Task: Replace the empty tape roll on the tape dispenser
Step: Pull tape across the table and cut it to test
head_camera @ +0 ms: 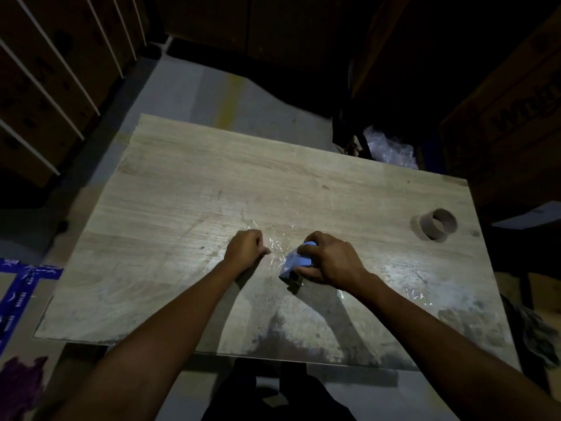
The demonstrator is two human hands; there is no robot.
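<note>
A blue tape dispenser [299,261] rests on the wooden table [182,208] near its middle, with my right hand [329,258] clasped over its top and far side. My left hand [246,247] is a little to the left, fingers pinched on a strip of clear tape [277,249] that stretches from the dispenser across to it. The roll inside the dispenser is hidden by my right hand. An empty brown cardboard tape core [437,223] lies on its side at the table's right, apart from both hands.
Cardboard boxes [501,132] stand stacked at the right and back. Shelving with boxes [45,86] runs along the left. Crumpled clear plastic [388,147] lies behind the table's far right edge. A box with blue tape [18,287] sits low at the left.
</note>
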